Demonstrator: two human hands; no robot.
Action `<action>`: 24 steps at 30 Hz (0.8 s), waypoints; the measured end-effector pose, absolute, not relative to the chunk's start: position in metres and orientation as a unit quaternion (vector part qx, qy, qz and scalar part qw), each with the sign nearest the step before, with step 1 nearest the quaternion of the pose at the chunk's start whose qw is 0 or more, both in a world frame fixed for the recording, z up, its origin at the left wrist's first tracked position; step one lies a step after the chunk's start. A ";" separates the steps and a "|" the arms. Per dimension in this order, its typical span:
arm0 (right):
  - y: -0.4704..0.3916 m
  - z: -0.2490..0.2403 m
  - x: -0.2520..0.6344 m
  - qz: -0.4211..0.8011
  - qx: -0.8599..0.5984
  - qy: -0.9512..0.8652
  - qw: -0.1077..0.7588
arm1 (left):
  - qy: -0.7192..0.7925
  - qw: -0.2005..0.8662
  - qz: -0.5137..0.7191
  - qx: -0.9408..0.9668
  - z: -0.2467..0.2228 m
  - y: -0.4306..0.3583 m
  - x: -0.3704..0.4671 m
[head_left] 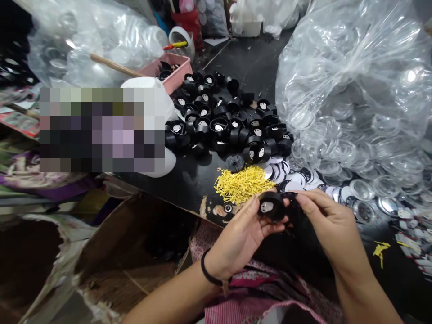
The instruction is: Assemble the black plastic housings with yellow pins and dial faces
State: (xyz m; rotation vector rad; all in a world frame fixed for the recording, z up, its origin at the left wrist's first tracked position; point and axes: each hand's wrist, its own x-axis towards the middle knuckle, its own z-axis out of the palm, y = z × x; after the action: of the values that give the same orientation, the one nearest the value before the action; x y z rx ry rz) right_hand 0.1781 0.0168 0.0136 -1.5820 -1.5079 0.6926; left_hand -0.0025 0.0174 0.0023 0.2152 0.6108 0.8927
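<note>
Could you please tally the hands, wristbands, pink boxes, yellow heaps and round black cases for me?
Hands, left hand and right hand: 2
Black wristband: 1
Pink box: 1
Yellow heap: 1
Round black case in the left hand: 1
Total: 6
Left out: the piled black cases, which overlap too much to count.

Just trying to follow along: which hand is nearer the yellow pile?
Left. The left hand is just by the near edge of the yellow pile; the right hand is farther off, to the right.
</note>
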 end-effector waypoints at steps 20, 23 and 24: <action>0.013 0.030 0.145 0.227 -0.648 -0.638 0.349 | 0.384 0.762 0.476 0.212 -0.001 0.004 0.013; 0.013 0.028 0.147 0.275 -0.659 -0.601 0.359 | 0.382 0.759 0.473 0.233 -0.002 0.003 0.012; 0.013 0.026 0.148 0.309 -0.661 -0.575 0.371 | 0.380 0.762 0.468 0.236 -0.003 0.004 0.011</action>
State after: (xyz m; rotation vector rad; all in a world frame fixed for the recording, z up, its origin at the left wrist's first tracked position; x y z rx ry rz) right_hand 0.1475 0.0125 0.0264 -1.6939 -1.4752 0.7913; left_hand 0.0112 0.0037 -0.0027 0.5144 0.8256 1.0178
